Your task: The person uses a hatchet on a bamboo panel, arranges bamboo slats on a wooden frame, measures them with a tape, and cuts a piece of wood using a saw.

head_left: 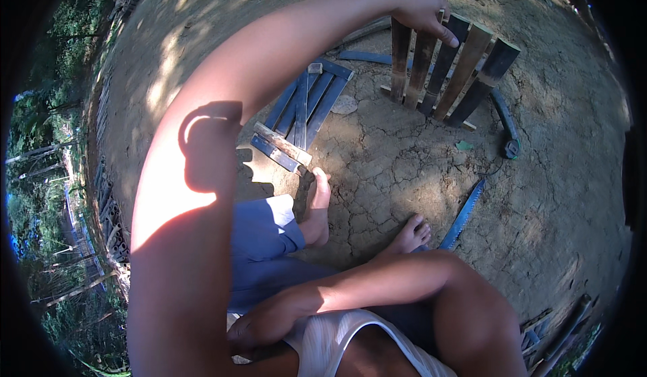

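Note:
My left arm reaches up and across, and my left hand (424, 13) grips the top end of a panel of bamboo slats (445, 73). Its thumb presses on the face of a dark slat. The panel stands upright on the dirt, its several brown and dark slats joined by a crosspiece near the bottom. My right forearm crosses low in front of my body. Close to my left upper arm is my right hand (266, 323), its fingers hidden. A second slatted bamboo frame (303, 110), with a diagonal slat, lies near my left foot.
A blue saw blade (464, 214) with teeth lies by my right foot (410, 234). Beyond it are a curved dark strip with a rounded end (511, 149) and a green leaf (464, 146). A flat round stone (344, 104) sits between the frames on cracked dirt.

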Available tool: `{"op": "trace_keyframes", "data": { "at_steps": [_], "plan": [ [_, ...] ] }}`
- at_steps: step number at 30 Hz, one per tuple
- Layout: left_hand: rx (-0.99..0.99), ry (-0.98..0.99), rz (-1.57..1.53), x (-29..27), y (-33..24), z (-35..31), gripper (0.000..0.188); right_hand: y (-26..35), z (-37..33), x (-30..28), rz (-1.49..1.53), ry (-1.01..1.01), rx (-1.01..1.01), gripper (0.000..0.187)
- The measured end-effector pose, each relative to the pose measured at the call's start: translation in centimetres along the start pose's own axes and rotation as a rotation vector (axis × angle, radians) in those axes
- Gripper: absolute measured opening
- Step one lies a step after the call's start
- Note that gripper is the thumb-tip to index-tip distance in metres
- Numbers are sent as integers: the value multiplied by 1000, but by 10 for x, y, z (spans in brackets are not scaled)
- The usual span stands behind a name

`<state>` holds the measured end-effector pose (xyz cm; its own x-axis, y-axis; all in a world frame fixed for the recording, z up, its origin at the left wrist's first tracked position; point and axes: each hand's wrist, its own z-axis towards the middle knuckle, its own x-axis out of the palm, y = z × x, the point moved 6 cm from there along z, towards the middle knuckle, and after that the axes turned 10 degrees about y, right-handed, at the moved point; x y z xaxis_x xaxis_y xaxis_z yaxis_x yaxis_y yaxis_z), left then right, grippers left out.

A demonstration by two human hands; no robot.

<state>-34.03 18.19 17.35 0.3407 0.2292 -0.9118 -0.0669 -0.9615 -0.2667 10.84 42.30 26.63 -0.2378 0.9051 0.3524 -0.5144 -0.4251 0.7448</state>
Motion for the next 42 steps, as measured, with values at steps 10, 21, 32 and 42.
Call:
{"op": "trace_keyframes", "data": {
  "at_steps": [10, 21, 32, 42],
  "plan": [
    [-13, 18, -133, -13, 9, -5, 87, 9, -22, -19, 45, -135, 70, 41],
    [-154, 220, -403, 23, 43, 23, 93, 64, -345, 59, -491, -1516, 442, 32],
    [-61, 350, -259, 190, 77, 117, 79, -88, -447, 108, -126, -2263, 291, 27],
    [-237, 342, -112, 124, 122, -183, 45, -60, -445, 80, -596, -1869, 1034, 29]
  ]
}}
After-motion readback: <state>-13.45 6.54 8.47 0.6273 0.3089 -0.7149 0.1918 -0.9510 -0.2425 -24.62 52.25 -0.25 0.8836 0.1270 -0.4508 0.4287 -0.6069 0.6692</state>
